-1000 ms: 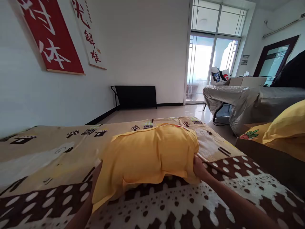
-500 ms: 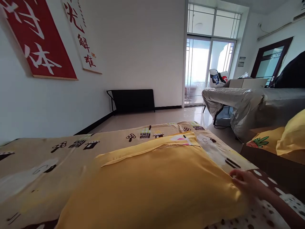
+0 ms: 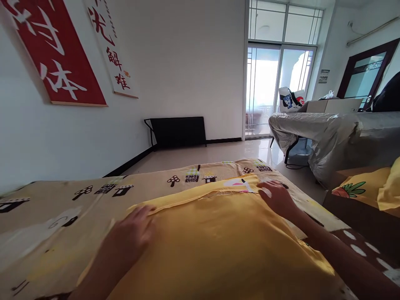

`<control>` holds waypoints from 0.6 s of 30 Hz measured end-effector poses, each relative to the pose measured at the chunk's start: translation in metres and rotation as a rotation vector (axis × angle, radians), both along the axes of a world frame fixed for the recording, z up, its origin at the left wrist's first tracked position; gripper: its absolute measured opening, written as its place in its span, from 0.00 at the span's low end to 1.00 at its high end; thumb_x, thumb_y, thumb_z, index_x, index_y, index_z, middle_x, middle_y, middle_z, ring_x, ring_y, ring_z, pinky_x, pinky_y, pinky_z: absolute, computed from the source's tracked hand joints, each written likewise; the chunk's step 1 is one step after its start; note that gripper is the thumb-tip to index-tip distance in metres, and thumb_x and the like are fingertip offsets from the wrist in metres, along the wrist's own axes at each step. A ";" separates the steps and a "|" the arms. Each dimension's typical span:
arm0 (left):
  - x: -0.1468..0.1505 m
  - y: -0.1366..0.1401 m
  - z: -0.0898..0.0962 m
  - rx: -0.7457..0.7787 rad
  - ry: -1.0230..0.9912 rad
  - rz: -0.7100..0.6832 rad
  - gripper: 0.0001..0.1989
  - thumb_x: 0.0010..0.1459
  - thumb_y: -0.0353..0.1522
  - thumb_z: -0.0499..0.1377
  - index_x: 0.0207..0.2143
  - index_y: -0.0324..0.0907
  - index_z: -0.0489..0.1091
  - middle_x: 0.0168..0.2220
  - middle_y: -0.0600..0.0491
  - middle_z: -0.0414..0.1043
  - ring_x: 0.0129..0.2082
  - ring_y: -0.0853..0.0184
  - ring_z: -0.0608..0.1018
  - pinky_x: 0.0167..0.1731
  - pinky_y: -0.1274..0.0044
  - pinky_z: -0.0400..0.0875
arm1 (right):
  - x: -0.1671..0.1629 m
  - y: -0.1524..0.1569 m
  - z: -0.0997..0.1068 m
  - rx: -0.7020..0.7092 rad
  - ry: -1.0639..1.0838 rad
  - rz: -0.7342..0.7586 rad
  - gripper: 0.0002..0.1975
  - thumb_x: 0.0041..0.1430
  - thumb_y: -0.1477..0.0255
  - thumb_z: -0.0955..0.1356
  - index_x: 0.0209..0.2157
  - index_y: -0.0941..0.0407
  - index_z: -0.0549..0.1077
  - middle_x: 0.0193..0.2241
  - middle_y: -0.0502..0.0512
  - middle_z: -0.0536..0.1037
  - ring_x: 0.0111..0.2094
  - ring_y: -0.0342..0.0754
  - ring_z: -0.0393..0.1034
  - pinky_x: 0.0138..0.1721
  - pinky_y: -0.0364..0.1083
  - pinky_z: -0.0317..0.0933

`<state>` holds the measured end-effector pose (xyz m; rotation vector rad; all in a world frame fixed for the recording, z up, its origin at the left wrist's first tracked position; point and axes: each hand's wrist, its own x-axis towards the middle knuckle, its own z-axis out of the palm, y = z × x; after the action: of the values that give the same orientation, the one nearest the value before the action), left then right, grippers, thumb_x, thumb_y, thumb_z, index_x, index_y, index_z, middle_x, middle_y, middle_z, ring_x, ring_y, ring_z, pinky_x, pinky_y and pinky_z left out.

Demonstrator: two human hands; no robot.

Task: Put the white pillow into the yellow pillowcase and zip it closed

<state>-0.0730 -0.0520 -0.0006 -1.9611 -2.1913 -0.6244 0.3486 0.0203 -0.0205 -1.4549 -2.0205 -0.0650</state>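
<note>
A yellow pillowcase [image 3: 206, 237] lies before me, puffed up in the middle. Its far edge has a folded hem with a strip of pink and white print, and some loose threads show along it. My left hand [image 3: 136, 227] rests at the far left corner by the hem, its fingers slightly blurred. At the far right corner, my right hand [image 3: 273, 196] has its fingers closed on the fabric. Beneath the pillowcase spreads a beige blanket [image 3: 103, 208] printed with mushrooms, little houses and animals.
To the right stands a brown box [image 3: 353, 216] with yellow carrot-print fabric [image 3: 350, 188] in it. Behind it is a plastic-covered table [image 3: 331, 129] carrying a carton and a bag. A black folded panel [image 3: 178, 132] leans by the far wall.
My left hand has come into view at the far left corner. From the pillowcase's right side, my right hand has moved away from me to the far right corner.
</note>
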 end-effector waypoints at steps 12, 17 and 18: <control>0.015 0.127 -0.040 -0.399 0.060 -0.077 0.26 0.61 0.38 0.38 0.56 0.47 0.66 0.60 0.53 0.63 0.60 0.60 0.64 0.58 0.62 0.56 | -0.060 0.132 -0.068 -0.483 -0.030 0.155 0.26 0.66 0.59 0.53 0.55 0.54 0.69 0.56 0.54 0.69 0.57 0.53 0.61 0.59 0.53 0.51; -0.027 0.127 -0.067 -0.435 0.001 0.073 0.29 0.61 0.38 0.35 0.61 0.44 0.58 0.64 0.54 0.56 0.64 0.63 0.57 0.61 0.61 0.50 | -0.004 0.151 -0.136 -0.551 0.045 0.014 0.29 0.68 0.60 0.49 0.63 0.58 0.58 0.63 0.55 0.57 0.65 0.51 0.48 0.64 0.51 0.41; -0.029 0.130 -0.068 -0.441 -0.012 0.083 0.30 0.61 0.39 0.34 0.61 0.44 0.58 0.64 0.55 0.55 0.64 0.64 0.57 0.62 0.61 0.49 | -0.001 0.154 -0.142 -0.556 0.044 -0.007 0.29 0.68 0.60 0.49 0.64 0.59 0.57 0.64 0.55 0.55 0.65 0.50 0.45 0.64 0.50 0.39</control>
<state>-0.1018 0.0781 -0.0686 -2.0366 -2.5748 -0.1451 0.3477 0.1743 -0.1629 -1.7686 -2.0909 0.5627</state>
